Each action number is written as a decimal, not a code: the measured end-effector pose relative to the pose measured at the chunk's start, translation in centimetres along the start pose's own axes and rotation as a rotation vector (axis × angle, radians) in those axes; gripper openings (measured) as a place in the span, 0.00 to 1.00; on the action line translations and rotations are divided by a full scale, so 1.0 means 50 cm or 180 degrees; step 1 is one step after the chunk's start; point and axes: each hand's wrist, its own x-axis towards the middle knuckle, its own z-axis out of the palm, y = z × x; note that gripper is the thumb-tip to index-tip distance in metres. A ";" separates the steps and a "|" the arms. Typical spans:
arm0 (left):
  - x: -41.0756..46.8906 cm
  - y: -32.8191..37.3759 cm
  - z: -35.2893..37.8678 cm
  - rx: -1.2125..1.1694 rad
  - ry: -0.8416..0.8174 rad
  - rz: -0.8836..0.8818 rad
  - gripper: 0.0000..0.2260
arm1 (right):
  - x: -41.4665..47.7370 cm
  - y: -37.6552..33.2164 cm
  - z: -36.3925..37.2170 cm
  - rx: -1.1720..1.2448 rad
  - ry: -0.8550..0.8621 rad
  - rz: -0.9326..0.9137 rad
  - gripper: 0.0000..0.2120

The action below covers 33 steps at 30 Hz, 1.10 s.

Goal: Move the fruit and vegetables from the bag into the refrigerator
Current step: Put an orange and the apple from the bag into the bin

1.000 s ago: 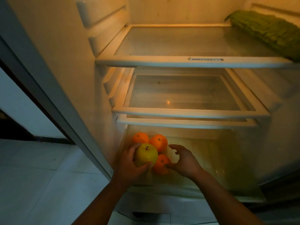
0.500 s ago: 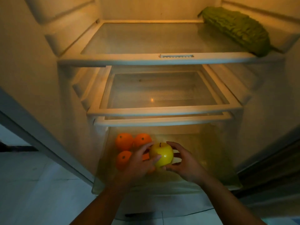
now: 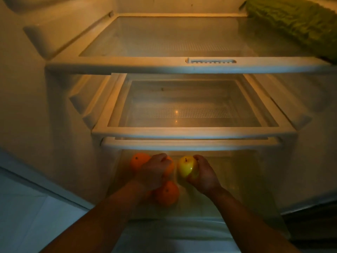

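The fridge's bottom clear drawer holds several oranges: one at the far left, one nearer me, and one mostly under my left hand. My left hand lies on that orange with its fingers curled over it. Just to the right, my right hand grips a yellow apple, stem up, low inside the drawer. A bumpy green gourd lies on the top shelf at the right. The bag is out of view.
Two glass shelves span the fridge above the drawer, the top one and a lower one whose front rim hangs just over my hands. The fridge wall stands at the left, with pale tiled floor beyond it.
The apple passed from my left hand to my right hand and moved right, away from the oranges. My left hand came down onto the oranges. My view moved closer and to the left.
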 end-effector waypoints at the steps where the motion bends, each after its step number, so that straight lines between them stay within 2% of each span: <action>1: -0.003 -0.001 0.000 0.0054 -0.0094 0.0058 0.23 | -0.001 0.002 0.003 0.0009 0.0020 -0.0022 0.39; 4: -0.004 0.000 -0.009 -0.0060 -0.0483 -0.0114 0.25 | -0.010 0.001 0.000 0.0049 0.0070 -0.0199 0.40; 7: -0.005 -0.003 -0.010 -0.0267 -0.0271 -0.0127 0.26 | -0.011 0.001 -0.004 0.0016 0.0134 -0.0251 0.34; 10: -0.009 -0.011 -0.005 -0.0219 -0.0397 -0.0193 0.26 | -0.005 0.014 0.003 -0.0024 0.0181 -0.0073 0.30; 14: -0.018 -0.011 -0.007 -0.0413 -0.0310 -0.0336 0.27 | -0.004 0.008 0.010 -0.0207 -0.0069 -0.0145 0.40; 18: -0.036 0.002 -0.009 -0.0570 0.0103 -0.0553 0.27 | -0.009 -0.003 0.011 -0.0149 0.0021 -0.0230 0.38; 21: -0.063 0.015 -0.012 -0.0610 -0.0278 -0.0953 0.32 | -0.008 0.006 0.012 -0.0044 -0.0017 -0.0103 0.36; 24: -0.123 0.017 -0.009 -0.1030 -0.0258 -0.1217 0.35 | -0.010 0.002 0.000 -0.0131 -0.0071 -0.0059 0.38; 27: -0.169 0.051 -0.032 -0.0918 0.0432 -0.0470 0.24 | -0.021 -0.029 -0.021 -0.0309 -0.0354 0.0161 0.47; 29: -0.191 0.062 -0.039 -0.1001 0.0705 -0.0227 0.16 | -0.039 -0.055 -0.045 -0.0380 -0.0398 0.0317 0.42; 30: -0.198 0.064 -0.037 -0.1040 0.0674 -0.0314 0.17 | -0.055 -0.071 -0.059 -0.0400 -0.0382 0.0247 0.36; 32: -0.217 0.060 -0.021 -0.1133 0.0447 -0.0666 0.26 | -0.100 -0.092 -0.082 -0.0471 -0.0430 0.0127 0.23; 33: -0.224 0.058 -0.013 -0.1115 0.0376 -0.0787 0.29 | -0.126 -0.093 -0.089 -0.0524 -0.0473 0.0105 0.22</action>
